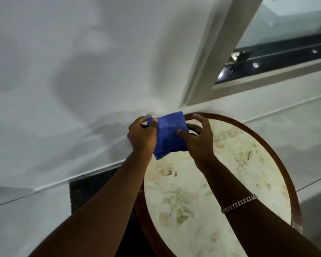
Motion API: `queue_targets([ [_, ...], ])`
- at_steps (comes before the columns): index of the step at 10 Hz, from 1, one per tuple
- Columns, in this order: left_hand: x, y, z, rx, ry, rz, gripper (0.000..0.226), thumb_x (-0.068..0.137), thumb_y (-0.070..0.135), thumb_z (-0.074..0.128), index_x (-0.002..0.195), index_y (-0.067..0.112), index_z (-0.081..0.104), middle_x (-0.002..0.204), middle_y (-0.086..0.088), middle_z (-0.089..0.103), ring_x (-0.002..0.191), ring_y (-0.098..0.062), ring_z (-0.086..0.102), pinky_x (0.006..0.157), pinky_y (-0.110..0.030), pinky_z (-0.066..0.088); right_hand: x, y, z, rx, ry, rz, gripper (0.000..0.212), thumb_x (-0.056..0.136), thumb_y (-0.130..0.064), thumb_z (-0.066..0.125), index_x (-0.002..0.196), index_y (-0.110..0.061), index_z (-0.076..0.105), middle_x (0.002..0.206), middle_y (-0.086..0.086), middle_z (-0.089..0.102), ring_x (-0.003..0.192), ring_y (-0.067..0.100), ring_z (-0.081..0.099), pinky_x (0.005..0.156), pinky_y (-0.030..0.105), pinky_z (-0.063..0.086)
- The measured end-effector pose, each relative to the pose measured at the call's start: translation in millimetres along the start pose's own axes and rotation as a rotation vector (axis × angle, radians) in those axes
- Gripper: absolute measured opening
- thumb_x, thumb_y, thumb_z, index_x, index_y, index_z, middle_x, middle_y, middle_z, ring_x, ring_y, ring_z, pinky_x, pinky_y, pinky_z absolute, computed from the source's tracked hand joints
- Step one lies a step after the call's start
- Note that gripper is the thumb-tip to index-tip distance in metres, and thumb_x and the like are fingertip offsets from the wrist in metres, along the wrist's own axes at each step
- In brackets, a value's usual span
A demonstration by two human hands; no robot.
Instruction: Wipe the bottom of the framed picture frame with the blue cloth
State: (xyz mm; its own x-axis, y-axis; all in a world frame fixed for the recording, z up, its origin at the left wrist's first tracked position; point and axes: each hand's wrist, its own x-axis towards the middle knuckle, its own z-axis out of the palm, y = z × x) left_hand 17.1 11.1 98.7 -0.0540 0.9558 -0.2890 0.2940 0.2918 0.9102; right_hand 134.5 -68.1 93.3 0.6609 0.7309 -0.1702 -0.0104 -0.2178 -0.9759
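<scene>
We counted one blue cloth (170,135), two hands, namely one left hand (142,135) and one right hand (198,140), one round table (278,158), one picture frame (224,52) and one bracelet (239,203).

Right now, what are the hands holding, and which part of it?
The folded blue cloth. The left hand grips its left edge. The right hand rests its thumb on the right edge; whether that is a grip cannot be told.

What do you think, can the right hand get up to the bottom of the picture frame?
Probably yes. The picture frame has its bottom edge up and to the right of the right hand, with only bare wall and air between. It shares the blue cloth with the left hand.
</scene>
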Motion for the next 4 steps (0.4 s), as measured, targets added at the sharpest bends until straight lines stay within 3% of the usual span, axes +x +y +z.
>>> queue_targets([
  [1,16.6,-65.2,22.6,0.146,-0.129,-0.047,0.019,0.086,0.018,0.068,0.103,0.01,0.071,0.102,-0.013,0.074,0.095,-0.03,0.067,0.092,-0.046,0.056,12.0,74.0,-1.6,-0.172,-0.033,0.056,0.05,0.082,-0.006,0.072,0.124,-0.022,0.05,0.11,0.001,0.063,0.089,0.012,0.064,0.068,0.016,0.056],
  [2,28.2,-90.0,24.1,0.158,-0.227,-0.101,0.028,0.086,0.012,0.067,0.114,0.009,0.067,0.114,-0.015,0.071,0.104,-0.032,0.066,0.096,-0.05,0.054,17.5,106.3,1.0,-0.337,-0.107,-0.003,0.046,0.084,-0.006,0.07,0.124,-0.019,0.052,0.113,0.005,0.063,0.087,0.009,0.062,0.064,0.007,0.052],
  [3,37.8,-98.7,18.7,0.219,-0.323,-0.064,0.043,0.087,0.009,0.065,0.129,0.008,0.057,0.129,-0.015,0.064,0.117,-0.031,0.061,0.105,-0.045,0.05,24.7,120.1,5.9,-0.631,-0.195,-0.045,0.046,0.085,-0.008,0.067,0.128,-0.008,0.051,0.127,0.016,0.059,0.111,0.03,0.058,0.092,0.031,0.051],
  [4,34.7,-84.7,9.1,0.291,-0.314,0.009,0.046,0.088,0.008,0.062,0.133,0.009,0.053,0.133,-0.014,0.062,0.122,-0.03,0.059,0.105,-0.034,0.046,22.6,103.7,10.8,-0.767,-0.192,-0.119,0.047,0.086,-0.014,0.066,0.13,-0.006,0.05,0.132,0.017,0.053,0.12,0.034,0.052,0.1,0.039,0.043],
])
